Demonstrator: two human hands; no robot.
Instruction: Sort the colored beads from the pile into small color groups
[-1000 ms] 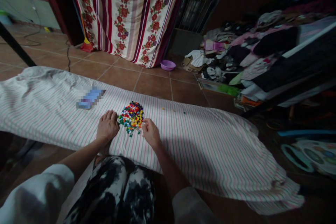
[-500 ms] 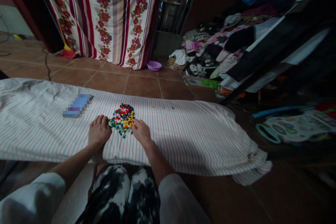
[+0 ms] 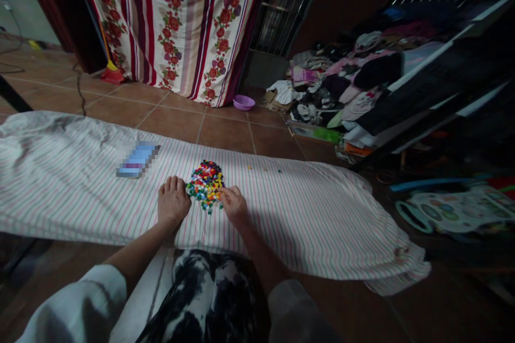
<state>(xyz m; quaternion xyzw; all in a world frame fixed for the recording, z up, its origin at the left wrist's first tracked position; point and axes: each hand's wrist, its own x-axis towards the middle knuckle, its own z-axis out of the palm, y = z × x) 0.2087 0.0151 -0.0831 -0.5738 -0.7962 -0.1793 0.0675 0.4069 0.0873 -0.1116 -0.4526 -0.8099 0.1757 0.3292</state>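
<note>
A heap of small cube-like pieces [image 3: 206, 185] in many colours lies on the striped cloth [image 3: 306, 214]. Against the heap's left edge, my left hand [image 3: 174, 201] rests palm down on the cloth, its fingers stretched forward. At the right edge of the heap is my right hand [image 3: 235, 206]. Its index finger and thumb are drawn together by the yellow pieces, and the other fingers are curled. Whatever is between those fingertips is too small to make out. A few single pieces, among them an orange one [image 3: 249, 168] and a dark green one [image 3: 279, 171], lie apart to the right.
A blurred phone-like object [image 3: 139, 159] lies left of the heap. Beyond the cloth-covered surface are a purple basin [image 3: 244, 102], a floral curtain [image 3: 193, 27] and a red broom [image 3: 113, 73]. Piled clothes [image 3: 322, 77] and a toy-like panel [image 3: 446, 206] are at the right.
The camera view has turned, so the whole scene sits further right in the picture. Both hands stay at the heap's edges, with only slight finger movement on the right.
</note>
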